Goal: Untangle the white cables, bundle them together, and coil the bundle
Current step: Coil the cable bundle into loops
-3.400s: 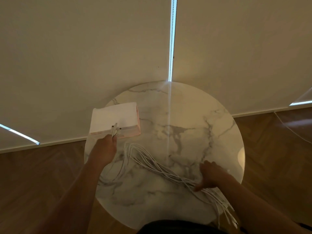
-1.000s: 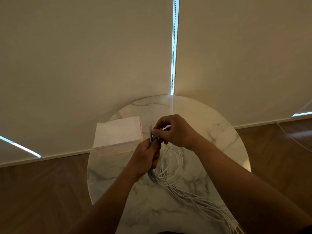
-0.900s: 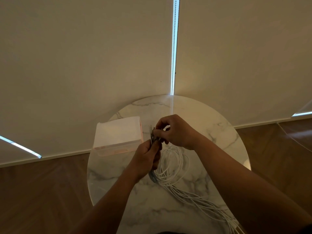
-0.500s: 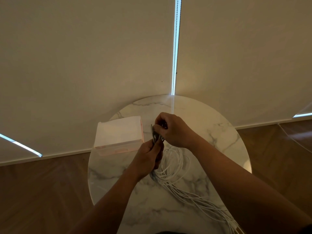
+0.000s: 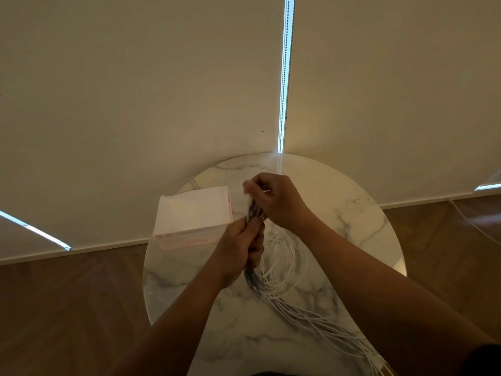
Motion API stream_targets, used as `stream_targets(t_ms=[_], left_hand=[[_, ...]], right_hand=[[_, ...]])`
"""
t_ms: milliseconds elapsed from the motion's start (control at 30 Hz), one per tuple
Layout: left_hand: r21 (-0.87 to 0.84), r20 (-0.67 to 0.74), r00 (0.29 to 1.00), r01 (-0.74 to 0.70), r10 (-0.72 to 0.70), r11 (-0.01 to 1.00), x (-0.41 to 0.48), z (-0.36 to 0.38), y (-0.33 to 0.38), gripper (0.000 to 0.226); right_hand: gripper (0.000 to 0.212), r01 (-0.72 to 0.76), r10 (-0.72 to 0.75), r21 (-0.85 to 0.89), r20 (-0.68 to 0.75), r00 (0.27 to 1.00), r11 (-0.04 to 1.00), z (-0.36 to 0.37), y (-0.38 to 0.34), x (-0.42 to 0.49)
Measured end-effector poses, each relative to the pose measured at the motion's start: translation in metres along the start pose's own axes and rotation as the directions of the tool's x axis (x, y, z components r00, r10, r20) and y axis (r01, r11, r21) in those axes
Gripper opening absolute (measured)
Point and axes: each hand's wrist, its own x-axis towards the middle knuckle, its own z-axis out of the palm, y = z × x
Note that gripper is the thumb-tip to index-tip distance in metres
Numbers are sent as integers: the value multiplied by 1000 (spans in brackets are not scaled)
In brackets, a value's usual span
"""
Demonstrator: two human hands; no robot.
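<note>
A round white marble counter (image 5: 339, 202) is standing on brown herringbone wooden floor (image 5: 67, 308) before drawn cream roller blinds (image 5: 135, 90), suggesting a home living room.

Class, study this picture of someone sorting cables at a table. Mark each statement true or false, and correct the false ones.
1. The left hand grips the white cables in a bunch. True.
2. The right hand lies flat on the table. False: it is raised above the left hand, with its fingers curled at the cable ends.
3. The white box lies on the table, left of both hands. True.
4. The white cables are already wound into a tidy coil. False: loose loops lie beside the left hand, and strands trail to the table's near right edge.
</note>
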Motion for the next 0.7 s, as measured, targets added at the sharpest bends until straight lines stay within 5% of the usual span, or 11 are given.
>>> stream_targets(t_ms=[67, 133, 233, 333, 433, 533, 700], left_hand=[[-120, -97, 994, -51, 39, 992, 5, -5, 10, 33], [-220, -195, 978, -120, 77, 968, 11, -13, 24, 36], [-302, -330, 939, -201, 96, 932, 16, -29, 45, 36], [-372, -477, 875, -292, 88, 881, 19, -48, 54, 36], [-500, -586, 809, -321, -42, 804, 20, -64, 41, 35], [-692, -586, 772, -319, -247, 647, 20, -71, 16, 36], [-812, -487, 738, -187, -467, 553, 15, -68, -38, 34]], right_hand=[[50, -260, 253, 391, 72, 965, 883, 5, 5, -17], [58, -406, 309, 450, 277, 910, 795, 16, 13, -48], [30, -299, 169, 197, 493, 854, 934, 31, 7, -81], [34, -119, 136, -67, 424, 895, 991, 32, 8, -78], [27, 95, 35, -341, 356, 934, 935, 18, 14, -72], [24, 284, -56, -565, 385, 921, 775, 2, 20, -71], [28, 248, 77, -596, 466, 882, 764, -5, 13, -62]])
